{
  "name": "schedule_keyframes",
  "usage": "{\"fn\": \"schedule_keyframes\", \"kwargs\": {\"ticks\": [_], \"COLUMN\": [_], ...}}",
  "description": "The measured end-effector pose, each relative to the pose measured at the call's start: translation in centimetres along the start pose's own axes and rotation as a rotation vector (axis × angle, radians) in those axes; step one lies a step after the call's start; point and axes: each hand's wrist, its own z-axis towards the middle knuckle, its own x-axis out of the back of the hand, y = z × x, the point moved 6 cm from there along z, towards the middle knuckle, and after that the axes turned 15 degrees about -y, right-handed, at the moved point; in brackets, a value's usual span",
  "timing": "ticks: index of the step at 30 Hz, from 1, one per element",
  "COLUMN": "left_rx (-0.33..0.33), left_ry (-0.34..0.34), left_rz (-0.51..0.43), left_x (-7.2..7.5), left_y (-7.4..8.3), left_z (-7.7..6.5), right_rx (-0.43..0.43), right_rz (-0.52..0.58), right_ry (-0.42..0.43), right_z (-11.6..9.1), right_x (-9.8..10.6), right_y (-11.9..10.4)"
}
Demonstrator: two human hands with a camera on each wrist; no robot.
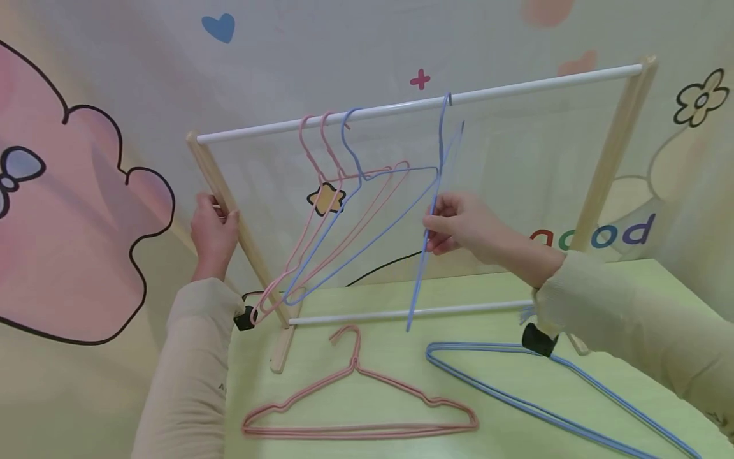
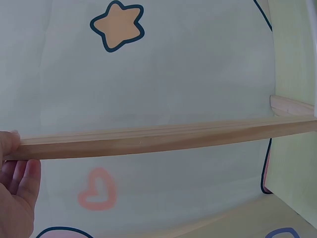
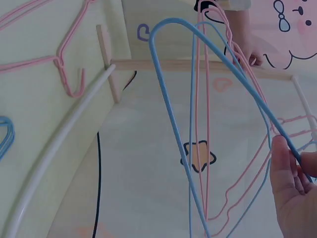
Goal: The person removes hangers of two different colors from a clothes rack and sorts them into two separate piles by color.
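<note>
My right hand pinches the side of a blue wire hanger, seen nearly edge-on. This hanger's hook lies over the white top rod of a rack, right of the rod's middle. In the right wrist view, thumb and fingers hold the blue wire. My left hand grips the rack's left wooden post, thumb and fingers on opposite sides of it in the left wrist view. Left of the held hanger hang two pink hangers and another blue hanger.
Stacked pink hangers lie on the light green table before the rack. More blue hangers lie to the right, partly beneath my right forearm. A white lower bar joins the rack's feet; a patterned cloth hangs behind.
</note>
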Motion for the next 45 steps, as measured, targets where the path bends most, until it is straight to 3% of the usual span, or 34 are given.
{"fn": "schedule_keyframes", "kwargs": {"ticks": [12,23,28,34,45], "left_rx": [0.024,0.033,0.031,0.028,0.033], "left_ry": [-0.019,-0.023,-0.021,-0.025,-0.023], "left_rz": [0.0,-0.003,0.002,0.011,0.006], "left_x": [0.0,-0.1,0.0,0.0,-0.1], "left_y": [-0.1,-0.1,0.0,0.1,0.1], "left_z": [-0.5,-0.4,-0.4,-0.2,-0.1], "right_rx": [-0.135,-0.262,-0.351,-0.389,-0.393], "right_rz": [-0.172,-0.277,-0.286,-0.279,-0.235], "right_ry": [-0.08,-0.128,-0.129,-0.161,-0.324], "right_z": [-4.2,-6.9,-8.1,-9.4,-11.1], "right_x": [4.2,6.7,7.8,8.5,9.5], "right_y": [3.9,7.1,9.3,11.3,15.1]}}
